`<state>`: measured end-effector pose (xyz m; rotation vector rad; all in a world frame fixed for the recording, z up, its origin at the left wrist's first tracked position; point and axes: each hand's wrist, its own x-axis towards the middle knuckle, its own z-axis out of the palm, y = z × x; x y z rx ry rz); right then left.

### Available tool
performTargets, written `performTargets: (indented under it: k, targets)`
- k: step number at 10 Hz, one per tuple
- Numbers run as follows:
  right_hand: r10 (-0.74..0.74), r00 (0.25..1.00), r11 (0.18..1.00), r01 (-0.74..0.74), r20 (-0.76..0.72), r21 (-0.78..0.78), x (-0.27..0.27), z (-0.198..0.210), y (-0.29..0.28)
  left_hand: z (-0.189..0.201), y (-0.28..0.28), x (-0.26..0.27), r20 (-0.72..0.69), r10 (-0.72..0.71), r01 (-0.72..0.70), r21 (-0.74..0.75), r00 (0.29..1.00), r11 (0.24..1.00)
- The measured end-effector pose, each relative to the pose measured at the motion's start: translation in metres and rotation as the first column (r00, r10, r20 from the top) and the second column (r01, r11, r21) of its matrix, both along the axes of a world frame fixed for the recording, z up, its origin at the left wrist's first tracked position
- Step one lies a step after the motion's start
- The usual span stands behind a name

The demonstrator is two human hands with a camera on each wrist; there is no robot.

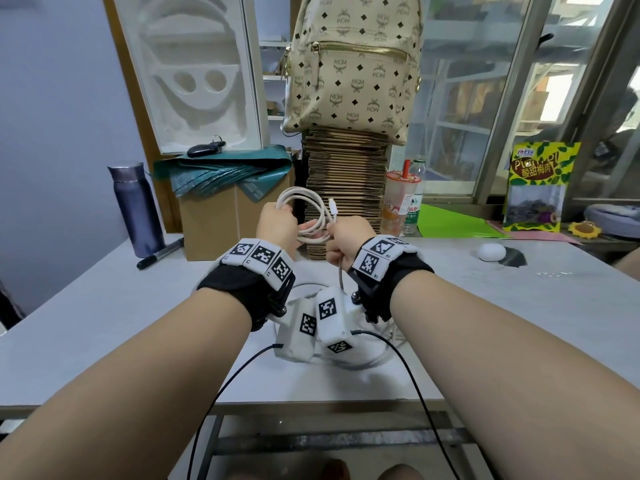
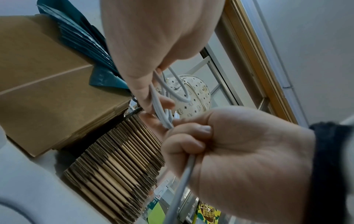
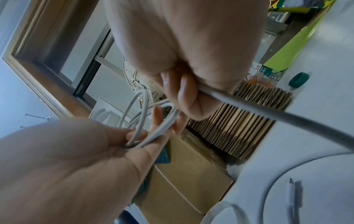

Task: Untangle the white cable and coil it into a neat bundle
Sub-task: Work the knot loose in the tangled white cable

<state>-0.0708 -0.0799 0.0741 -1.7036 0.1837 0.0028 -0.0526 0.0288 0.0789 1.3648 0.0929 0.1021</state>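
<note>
- Roughly, largest first: tabletop (image 1: 104, 327) is pale grey w/ cluttered back edge; loose tail of the white cable (image 1: 313, 206) lies on it below the wrists, partly hidden by the wrist cams.
- Cardboard stack (image 1: 346, 181) sits right behind the work, so coils could snag on it if swung fwd.
- Left hand (image 1: 277, 225) is closed round one side of the coil, several loops bunched in the fingers, held up above the tabletop.
- Right hand (image 1: 348, 242) is fisted on a single strand that drops toward the tabletop; it also meets the coil's near side.
- Cable looks light, thin, soft but springy, smooth-jacketed; loops prob. want to fan open. Best hold: pinch all loops at one crossing pt, feed slack thru the other fist.
- Free plug end (image 1: 333, 205) sticks up by the coil; don't pull on it.
</note>
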Motion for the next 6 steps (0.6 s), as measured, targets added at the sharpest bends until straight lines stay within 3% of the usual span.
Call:
performTargets:
  k: [1,2,3,4,6]
  targets:
    - [-0.031,0.998,0.957,0.045,-0.055,0.288,-0.0039,0.0031,0.0063,0.0038,-0.0004,0.0012,0.000,-0.008,0.008,0.074,1.000,0.997]
    - [-0.021,0.999,0.895,0.033,-0.034,0.444,-0.0010,-0.0002,0.0049,0.0058,0.0024,0.0018,0.031,0.004,-0.009,0.152,1.000,0.988]
    - [0.028,0.999,0.906,-0.035,0.024,0.421,-0.0017,-0.0008,0.0010,0.0089,0.0050,0.0003,0.008,0.002,-0.005,0.295,1.000,0.956]
    - [0.069,0.995,0.969,-0.083,0.071,0.235,-0.0074,0.0041,0.0021,0.0072,0.0087,0.0051,-0.011,0.036,-0.027,0.434,0.999,0.901]
    - [0.037,0.998,0.997,-0.033,-0.053,0.072,-0.0055,0.0045,-0.0013,0.0014,0.0092,-0.0037,-0.052,-0.083,0.096,0.681,0.995,0.726]
